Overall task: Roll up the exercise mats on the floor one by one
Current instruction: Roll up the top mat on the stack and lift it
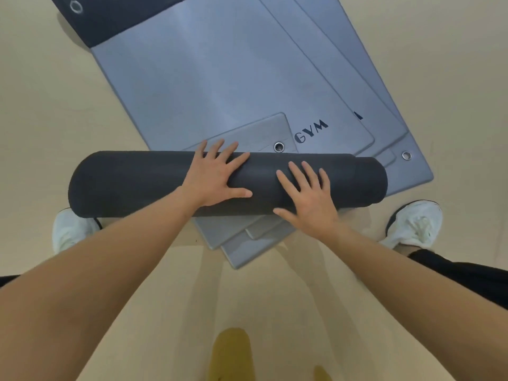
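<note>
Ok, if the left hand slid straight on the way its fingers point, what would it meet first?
Past the rolled mat, the left hand would likely land on the grey mat's folded corner first.

Soft even light, faint shadows, wide-angle bend at edges, slight blur, no glare

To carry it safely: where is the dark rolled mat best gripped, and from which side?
Probably grip the rolled mat toward both ends, coming from above on the near side: it lies long and level across the grey mats.
</note>
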Action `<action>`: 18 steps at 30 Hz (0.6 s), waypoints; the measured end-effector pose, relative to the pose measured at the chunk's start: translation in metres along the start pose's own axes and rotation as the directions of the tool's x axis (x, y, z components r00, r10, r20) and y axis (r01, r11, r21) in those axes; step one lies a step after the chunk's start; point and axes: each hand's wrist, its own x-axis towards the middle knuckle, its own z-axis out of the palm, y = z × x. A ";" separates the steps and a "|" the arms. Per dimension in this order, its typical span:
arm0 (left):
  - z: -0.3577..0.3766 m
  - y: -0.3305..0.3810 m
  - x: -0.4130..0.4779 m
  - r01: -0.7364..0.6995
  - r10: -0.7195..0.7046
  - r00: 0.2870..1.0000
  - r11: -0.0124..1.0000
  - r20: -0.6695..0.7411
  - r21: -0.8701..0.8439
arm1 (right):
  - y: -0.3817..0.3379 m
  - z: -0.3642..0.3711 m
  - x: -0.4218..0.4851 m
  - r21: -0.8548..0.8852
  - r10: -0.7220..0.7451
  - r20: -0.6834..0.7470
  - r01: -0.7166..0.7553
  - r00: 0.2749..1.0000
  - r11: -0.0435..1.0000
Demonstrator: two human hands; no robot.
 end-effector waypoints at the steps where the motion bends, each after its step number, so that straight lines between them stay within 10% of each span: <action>1: -0.002 0.002 -0.002 0.018 -0.017 0.998 1.000 -0.066 0.021 | 0.001 -0.001 0.006 -0.001 0.025 0.026 -0.025 0.999 1.000; 6: 0.008 0.028 -0.025 -0.004 0.003 0.926 1.000 -0.379 -0.002 | 0.023 -0.011 0.043 0.007 0.011 0.173 -0.012 0.985 1.000; 14: 0.014 0.022 0.002 0.045 -0.046 0.989 0.999 -0.138 -0.011 | 0.048 -0.016 0.035 0.123 0.446 0.012 -0.444 0.895 0.888; 18: -0.007 0.002 0.028 0.012 -0.013 1.000 0.998 -0.024 -0.061 | 0.086 -0.016 0.013 0.343 0.755 -0.014 -0.706 0.655 0.619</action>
